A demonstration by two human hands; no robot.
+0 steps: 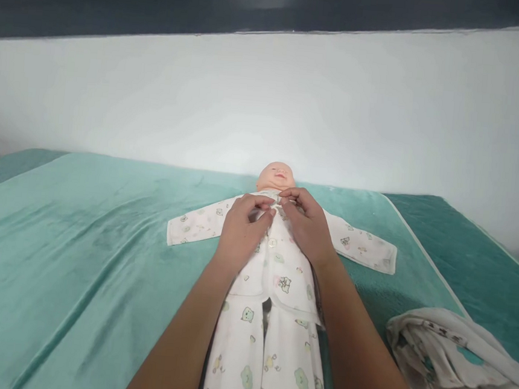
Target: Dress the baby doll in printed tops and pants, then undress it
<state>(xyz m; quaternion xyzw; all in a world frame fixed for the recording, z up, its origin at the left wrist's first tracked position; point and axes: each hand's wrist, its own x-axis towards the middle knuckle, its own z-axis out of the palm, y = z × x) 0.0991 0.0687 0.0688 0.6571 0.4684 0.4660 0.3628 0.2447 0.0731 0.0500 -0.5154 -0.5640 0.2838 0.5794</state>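
Observation:
A baby doll [277, 175] lies on its back, dressed in a white long-sleeved baby jacket [286, 268] and white baby pants [246, 351] with green animal prints. Both sleeves stretch out to the sides. My left hand [245, 223] is closed, pinching the jacket's front edge just below the collar. Opposite it, my right hand [305, 223] pinches the other front edge, its fingertips close to the left ones. A round button [273, 243] shows at the jacket front below my hands. What exactly lies between the fingertips is partly hidden.
A green plush blanket [100, 253] with wrinkles covers the surface under the doll. A crumpled white cloth garment [463, 363] lies at the lower right. Behind the doll rises a white wall [249, 103], with a dark frame [258, 3] above it.

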